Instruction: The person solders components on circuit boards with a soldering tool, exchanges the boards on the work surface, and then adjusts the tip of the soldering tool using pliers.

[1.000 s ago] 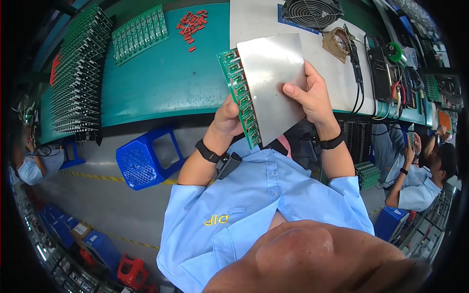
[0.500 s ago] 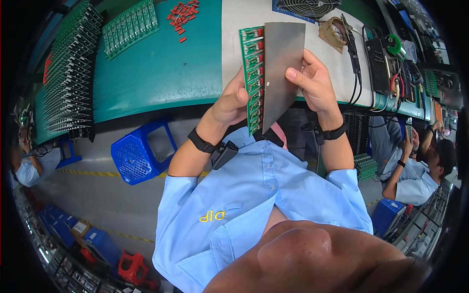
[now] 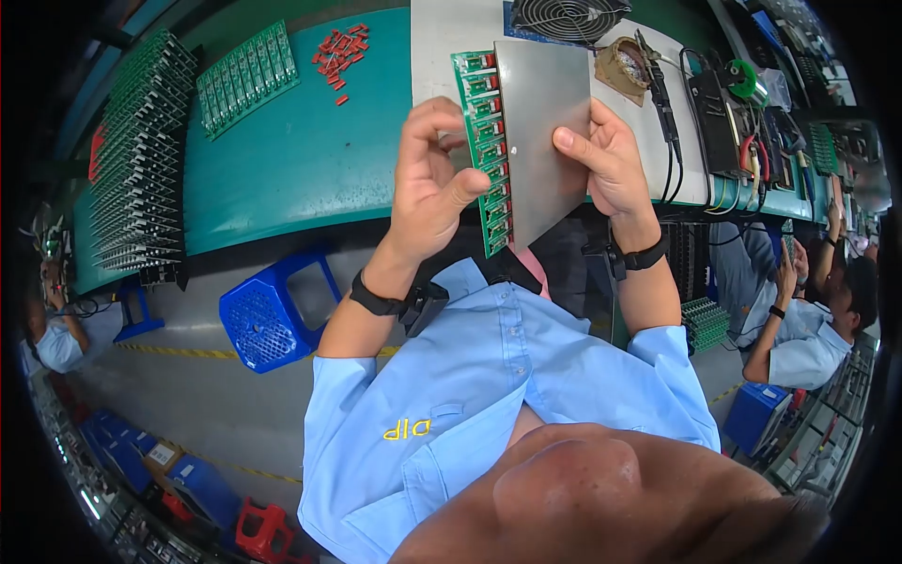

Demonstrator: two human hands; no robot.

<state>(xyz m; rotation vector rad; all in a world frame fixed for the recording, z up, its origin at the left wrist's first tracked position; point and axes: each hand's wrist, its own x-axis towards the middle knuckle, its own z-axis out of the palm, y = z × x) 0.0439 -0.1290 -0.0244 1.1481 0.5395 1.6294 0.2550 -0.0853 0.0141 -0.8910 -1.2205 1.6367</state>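
Observation:
My right hand grips a flat grey plate, its thumb on the front face and its fingers mostly hidden behind. Against the plate's left edge stands a green circuit board panel with a row of red parts along it, tilted upright. My left hand is beside the panel with fingers apart and bent. Its thumb tip overlaps the panel's left edge; whether it presses on it I cannot tell.
Loose red components and another green panel lie on the green mat. Stacked boards stand at the left. A fan, a soldering iron and a blue stool are nearby. Other people sit left and right.
My left hand has drawn back to the left from behind the panel, and its fingers have spread. The plate and panel have shifted slightly; my right hand keeps its grip.

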